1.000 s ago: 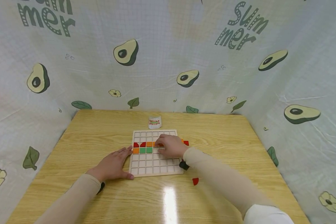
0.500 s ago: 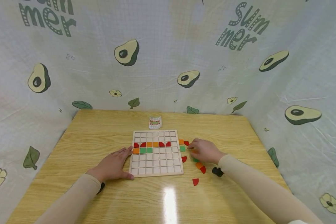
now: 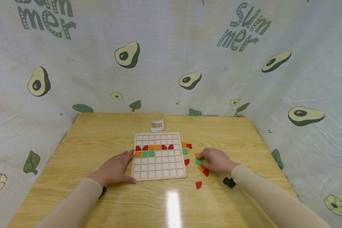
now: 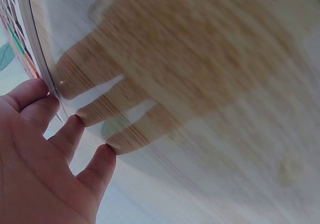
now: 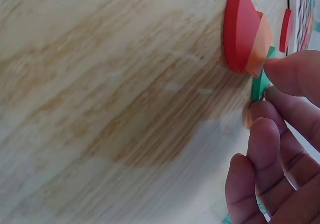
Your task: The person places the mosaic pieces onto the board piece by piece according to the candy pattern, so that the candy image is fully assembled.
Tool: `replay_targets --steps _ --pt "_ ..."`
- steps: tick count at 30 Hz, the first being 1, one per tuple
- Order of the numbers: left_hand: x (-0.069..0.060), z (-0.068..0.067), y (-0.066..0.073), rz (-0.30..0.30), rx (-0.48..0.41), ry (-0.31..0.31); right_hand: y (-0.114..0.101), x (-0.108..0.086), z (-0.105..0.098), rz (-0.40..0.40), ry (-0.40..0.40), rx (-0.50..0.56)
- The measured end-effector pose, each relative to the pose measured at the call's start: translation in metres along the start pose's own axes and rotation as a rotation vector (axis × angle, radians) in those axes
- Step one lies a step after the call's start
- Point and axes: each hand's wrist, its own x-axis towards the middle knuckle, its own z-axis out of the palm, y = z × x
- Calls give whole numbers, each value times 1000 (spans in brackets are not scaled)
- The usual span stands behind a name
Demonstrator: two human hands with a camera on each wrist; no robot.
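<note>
Right hand (image 3: 215, 161) at a green tile (image 3: 198, 161) beside the gridded board (image 3: 158, 166)

From my remote seat I see the pale, flat board in mid-frame, dark lines dividing it into square cells. Red quarter-rounds (image 3: 164, 147) and orange squares (image 3: 151, 147) fill six cells of one row; one orange and two green squares (image 3: 144, 154) sit beneath. Loose tiles (image 3: 198, 185) lie to its right on the glossy, wood-grained bench (image 3: 102, 126). The green tile is right of centre, between orange ones; thumb and forefinger bend close about it, though I cannot tell whether they pinch it. The left hand (image 3: 114, 169) rests with fingers spread at the board's left edge. Wrinkled, avocado-printed cloth (image 3: 159, 63) rises behind.
</note>
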Motion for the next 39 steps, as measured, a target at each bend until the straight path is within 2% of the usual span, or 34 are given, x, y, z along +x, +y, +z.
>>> replay_targets --steps 15,31,39 --pt "1 3 -3 1 2 4 -4 6 8 -15 44 -29" --pt "2 5 -5 3 -5 8 -3 5 8 18 16 -11" --pt "2 5 -5 4 -7 10 -1 7 8 1 8 2"
